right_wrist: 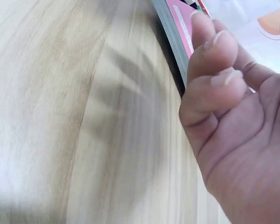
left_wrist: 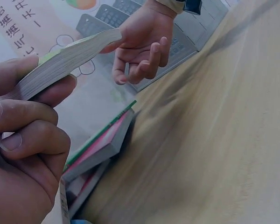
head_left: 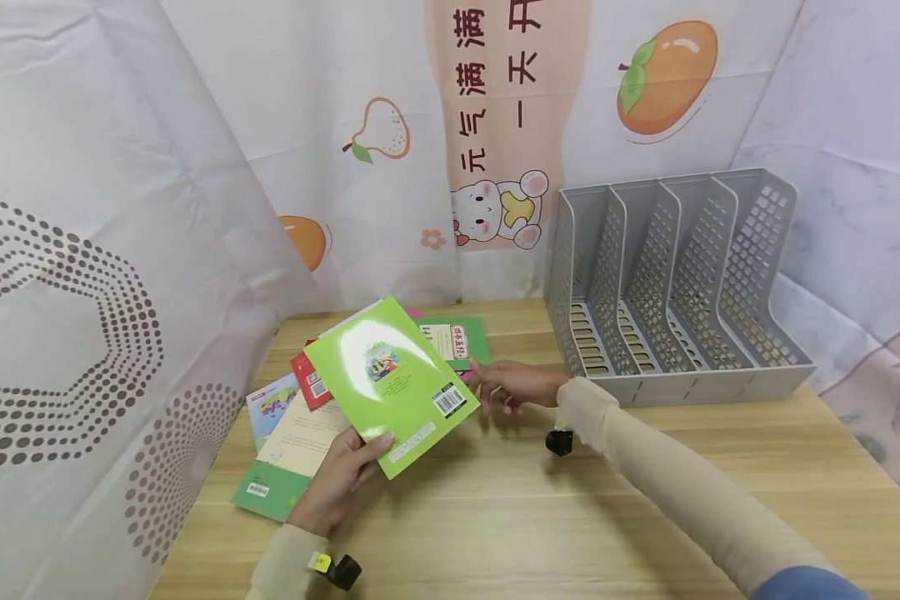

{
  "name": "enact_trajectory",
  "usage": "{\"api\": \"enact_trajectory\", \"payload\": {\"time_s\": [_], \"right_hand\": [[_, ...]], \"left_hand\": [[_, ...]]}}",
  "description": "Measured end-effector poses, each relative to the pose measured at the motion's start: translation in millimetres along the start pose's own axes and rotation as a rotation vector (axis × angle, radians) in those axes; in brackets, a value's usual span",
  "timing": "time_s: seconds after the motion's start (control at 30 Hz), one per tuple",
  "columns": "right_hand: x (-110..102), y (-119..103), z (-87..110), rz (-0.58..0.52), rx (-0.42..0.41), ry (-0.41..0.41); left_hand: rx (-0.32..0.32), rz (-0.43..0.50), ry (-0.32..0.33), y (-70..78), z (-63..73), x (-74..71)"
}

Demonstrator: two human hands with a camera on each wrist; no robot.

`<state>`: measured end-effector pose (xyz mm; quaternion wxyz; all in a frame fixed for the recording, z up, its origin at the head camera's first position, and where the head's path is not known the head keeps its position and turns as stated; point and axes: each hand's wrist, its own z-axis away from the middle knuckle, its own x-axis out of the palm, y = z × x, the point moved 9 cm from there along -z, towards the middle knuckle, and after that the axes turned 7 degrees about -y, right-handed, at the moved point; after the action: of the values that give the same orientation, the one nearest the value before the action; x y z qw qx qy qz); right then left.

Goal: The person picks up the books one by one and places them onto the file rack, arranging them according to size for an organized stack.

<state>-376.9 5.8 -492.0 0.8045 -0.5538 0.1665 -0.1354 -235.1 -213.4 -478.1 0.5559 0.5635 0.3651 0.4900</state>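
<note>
In the head view, my left hand (head_left: 342, 475) grips a bright green book (head_left: 390, 379) by its lower left edge, thumb on top. The book is tilted above a pile of other books, its barcode side facing up. The left wrist view shows its page edges (left_wrist: 60, 67) pinched between thumb and fingers of the left hand (left_wrist: 28, 135). My right hand (head_left: 513, 385) is beside the book's right edge, fingers loosely curled. Whether a fingertip of the right hand (left_wrist: 142, 51) touches the book is unclear. No book shows within the right hand (right_wrist: 238, 112) in its wrist view.
Overlapping books lie underneath: a red one (head_left: 317, 387), a green-and-cream one (head_left: 273, 483), a blue-purple one (head_left: 270, 408), and another green one (head_left: 474, 333) behind. A grey file rack (head_left: 690, 387) with several upright slots stands at the back right of the wooden table (head_left: 495, 533).
</note>
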Motion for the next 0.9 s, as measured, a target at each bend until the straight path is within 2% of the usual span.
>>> {"api": "enact_trajectory", "payload": {"time_s": [0.1,0.2,0.43,0.6,0.7,0.83,0.9], "right_hand": [[2,-9,1.5,-0.011,-0.034,-0.007],[3,-19,3.6,0.046,-0.055,0.026],[-10,-36,11.8,0.214,-0.073,0.303],[-5,-50,13.3,0.363,-0.158,0.412],[-1,-52,11.3,0.371,-0.164,0.404],[-3,-45,12.6,0.230,-0.082,0.303],[-4,-43,15.5,0.195,-0.049,0.279]], "left_hand": [[-0.001,-0.002,-0.026,1.4,-2.4,3.0],[-0.005,-0.016,-0.037,1.3,-4.8,7.2],[-0.022,-0.094,-0.008,1.1,-11.3,16.3],[0.010,-0.140,0.007,7.5,-14.8,24.4],[0.023,-0.192,0.015,11.6,-15.7,27.3],[0.032,-0.213,0.010,14.8,-16.4,28.6],[0.043,-0.233,0.010,15.9,-16.4,29.6]]}}
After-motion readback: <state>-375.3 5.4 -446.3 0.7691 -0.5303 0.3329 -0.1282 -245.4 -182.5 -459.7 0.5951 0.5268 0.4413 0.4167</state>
